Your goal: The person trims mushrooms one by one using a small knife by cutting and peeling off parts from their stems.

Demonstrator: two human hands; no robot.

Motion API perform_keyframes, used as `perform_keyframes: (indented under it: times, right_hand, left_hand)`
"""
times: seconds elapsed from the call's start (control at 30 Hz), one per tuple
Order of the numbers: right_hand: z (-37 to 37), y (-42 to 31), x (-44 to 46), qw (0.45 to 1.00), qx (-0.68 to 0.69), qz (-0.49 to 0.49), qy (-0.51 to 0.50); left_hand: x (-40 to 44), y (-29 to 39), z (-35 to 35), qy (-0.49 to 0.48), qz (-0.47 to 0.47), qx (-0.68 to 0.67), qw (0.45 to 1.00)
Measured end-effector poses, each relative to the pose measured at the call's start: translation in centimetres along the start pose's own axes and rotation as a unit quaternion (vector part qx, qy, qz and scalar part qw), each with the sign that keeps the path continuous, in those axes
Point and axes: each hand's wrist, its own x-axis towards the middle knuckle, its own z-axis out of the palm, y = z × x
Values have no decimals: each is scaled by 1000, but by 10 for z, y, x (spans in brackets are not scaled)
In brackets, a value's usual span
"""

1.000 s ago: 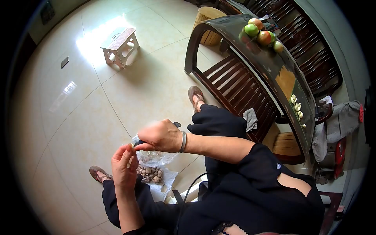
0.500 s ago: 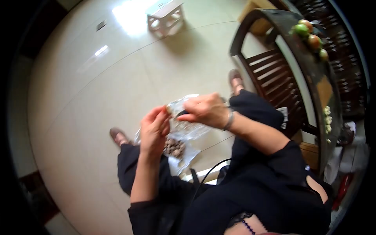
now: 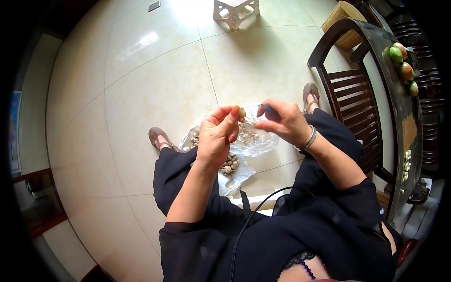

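My left hand point(image 3: 215, 136) pinches a small pale, yellowish rounded piece point(image 3: 242, 113) between thumb and fingertips. A short gap to the right, my right hand point(image 3: 289, 123) is curled around a small tool with a blue handle point(image 3: 271, 111); its working end cannot be made out. Below both hands, a clear plastic bag point(image 3: 263, 146) lies spread with thin peelings point(image 3: 246, 136) on it. Nearer my body, a white bag point(image 3: 239, 178) holds several small brown, round, bulb-like pieces point(image 3: 229, 165), partly hidden behind my left wrist.
To the right, a dark wooden chair point(image 3: 350, 94) stands against a dark table point(image 3: 392, 101). On the table are several green-red fruits point(image 3: 405, 70) and a row of small white pieces point(image 3: 407, 164). A white stool point(image 3: 236, 11) stands ahead on the tiled floor. A black cable point(image 3: 249, 218) crosses my lap.
The camera view has shifted, so the scene sits lower and further right. My right hand has drawn back a little from the left, and its thumb and fingers have spread apart.
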Motion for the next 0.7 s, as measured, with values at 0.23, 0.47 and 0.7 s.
perform_keyframes:
  times: [0.23, 0.47, 0.7]
  right_hand:
    - [5, 7, 3, 991, 28, -76, 102]
    - [3, 6, 2, 995, 2, -69, 75]
    - [3, 6, 0, 994, 55, -69, 58]
  left_hand:
    - [-2, -2, 4, -9, 24, 65, 998]
    - [-1, -1, 3, -65, -37, -7, 997]
    - [-1, -4, 3, -79, -93, -80, 989]
